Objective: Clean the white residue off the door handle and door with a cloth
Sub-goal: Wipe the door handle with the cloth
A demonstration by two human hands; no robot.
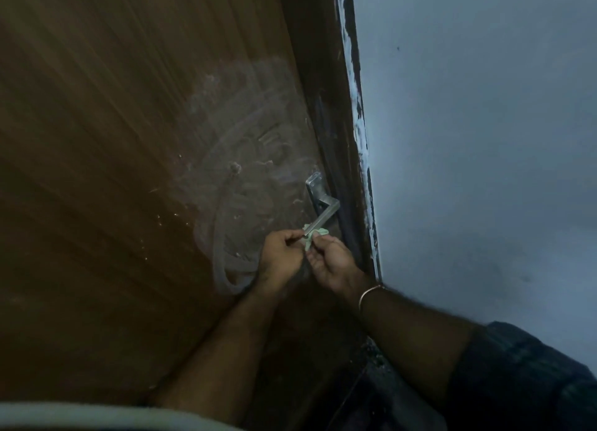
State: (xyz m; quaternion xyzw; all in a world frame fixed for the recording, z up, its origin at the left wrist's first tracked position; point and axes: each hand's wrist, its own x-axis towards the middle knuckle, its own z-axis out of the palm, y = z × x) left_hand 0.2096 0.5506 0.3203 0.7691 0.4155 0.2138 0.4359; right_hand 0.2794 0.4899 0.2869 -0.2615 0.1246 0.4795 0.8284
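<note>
Both hands' grip pinching pale cloth (312, 236) at handle (324, 215) tip, seemingly, smeared brown door (129, 172), grey wall (484, 139)

Picture dim and grainy. Brown door (129, 172) dark, darkest at left side and bottom. Grey wall (484, 139) brighter. Small shine on metal door handle (323, 211). Hands a bit blurry. Straight lines bend near edges. Pale blur along bottom edge
</note>
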